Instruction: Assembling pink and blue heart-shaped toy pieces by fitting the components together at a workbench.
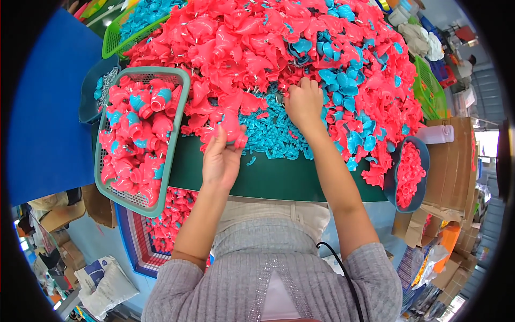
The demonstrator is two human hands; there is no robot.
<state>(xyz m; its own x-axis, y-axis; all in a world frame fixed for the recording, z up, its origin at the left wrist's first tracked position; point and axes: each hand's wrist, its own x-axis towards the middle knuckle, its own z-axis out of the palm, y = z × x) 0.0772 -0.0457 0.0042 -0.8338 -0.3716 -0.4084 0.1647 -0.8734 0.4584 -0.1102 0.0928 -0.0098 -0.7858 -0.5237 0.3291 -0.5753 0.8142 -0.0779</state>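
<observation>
My left hand (221, 165) is closed around a glossy pink plastic part (230, 127), a rounded hollow shell, just above the near edge of the green table (214, 166). To its right, my right hand (304, 106) dips into the big heap of pink plastic parts (230, 48). Its fingers are curled with the tips hidden, so I cannot make out what they hold. Small blue pieces (273, 129) lie loose between my hands. Rounded blue shells (343, 86) are mixed into the heap beyond my right hand.
Left of my hands, a grey-green basket (173, 145) holds pink-and-blue pieces; a dark tub (89, 91) with small metal bits sits behind it. A blue-grey bowl (426, 163) of small pink parts and a pale bottle (437, 134) are right. Below is a crate (129, 236).
</observation>
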